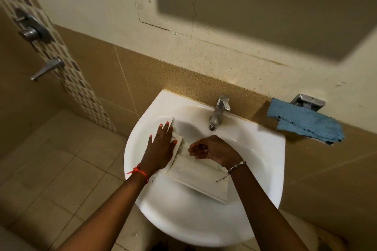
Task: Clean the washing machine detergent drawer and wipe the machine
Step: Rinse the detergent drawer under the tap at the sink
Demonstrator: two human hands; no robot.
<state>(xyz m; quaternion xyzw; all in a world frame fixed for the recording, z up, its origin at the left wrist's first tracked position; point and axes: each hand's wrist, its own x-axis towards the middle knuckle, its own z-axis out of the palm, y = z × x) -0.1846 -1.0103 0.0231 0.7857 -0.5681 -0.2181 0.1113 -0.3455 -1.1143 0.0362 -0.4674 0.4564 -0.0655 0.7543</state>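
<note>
The white detergent drawer (201, 179) lies slantwise in the white wash basin (265, 149), its long front face toward me. My left hand (161, 146) lies flat with straight fingers on the drawer's far left end and presses it down. My right hand (212, 147) hovers over the drawer's middle under the tap, with the fingers curled inward; nothing is visible in them. A thin stream of water seems to fall from the chrome tap (219, 112) onto the drawer.
A blue cloth (306, 122) hangs off a chrome holder (308, 102) on the wall ledge right of the basin. Shower fittings (32, 28) and a lever (48, 69) are on the tiled wall at left. Beige floor tiles lie below left.
</note>
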